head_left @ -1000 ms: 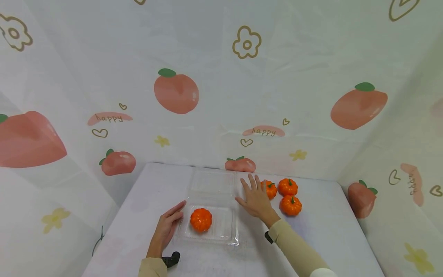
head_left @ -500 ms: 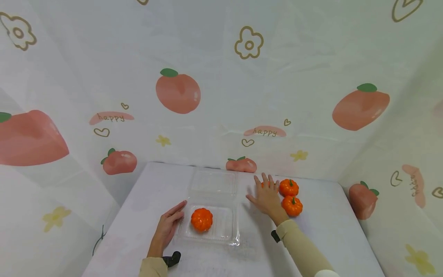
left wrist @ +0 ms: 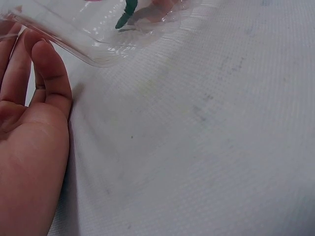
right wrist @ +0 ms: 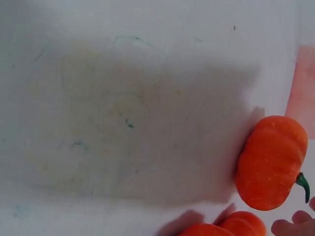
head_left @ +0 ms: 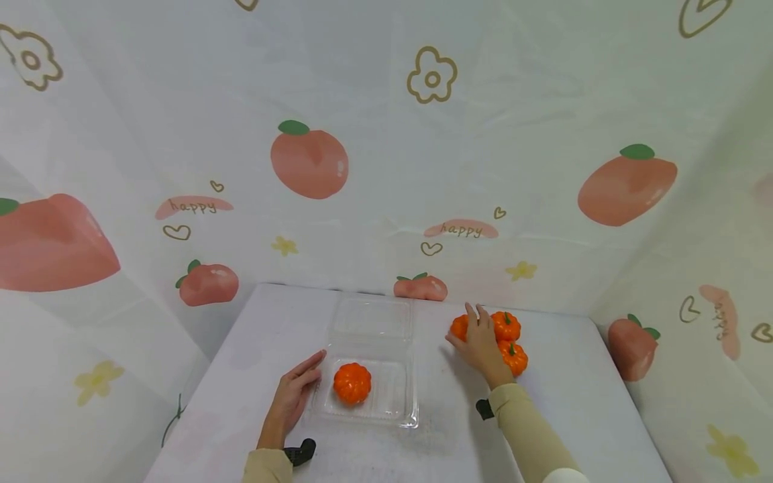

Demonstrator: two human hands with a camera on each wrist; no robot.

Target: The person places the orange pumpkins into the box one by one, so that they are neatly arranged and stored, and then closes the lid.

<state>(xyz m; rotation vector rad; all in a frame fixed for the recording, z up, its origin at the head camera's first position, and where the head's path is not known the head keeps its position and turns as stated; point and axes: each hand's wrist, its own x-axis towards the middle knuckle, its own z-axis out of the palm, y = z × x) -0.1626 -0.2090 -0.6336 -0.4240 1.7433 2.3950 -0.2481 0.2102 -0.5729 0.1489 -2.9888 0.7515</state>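
Note:
My left hand (head_left: 292,402) lies along the left side of a clear plastic clamshell box (head_left: 395,421), its fingers loosely extended at the edge. An orange mini pumpkin (head_left: 352,384) sits inside the box. In the left wrist view, the fingers (left wrist: 51,73) meet the box's edge (left wrist: 93,61); a green stem shows through the plastic. My right hand (head_left: 481,345) is over the leftmost pumpkin (head_left: 459,327) of a group, partly covering it, fingers slightly bent. The right wrist view has a pumpkin (right wrist: 273,162) near the fingertips (right wrist: 295,227), with a small gap visible between them.
Two more orange pumpkins, one at the back (head_left: 506,327) and one in front (head_left: 514,358), stand close to the right hand. The box's open lid (head_left: 371,318) lies flat toward the back wall. Printed cloth walls (head_left: 362,248) enclose the white table (head_left: 574,402).
My right hand has moved right from beside the box to over the leftmost pumpkin, and its spread fingers have drawn closer together. The left hand and box have stayed put.

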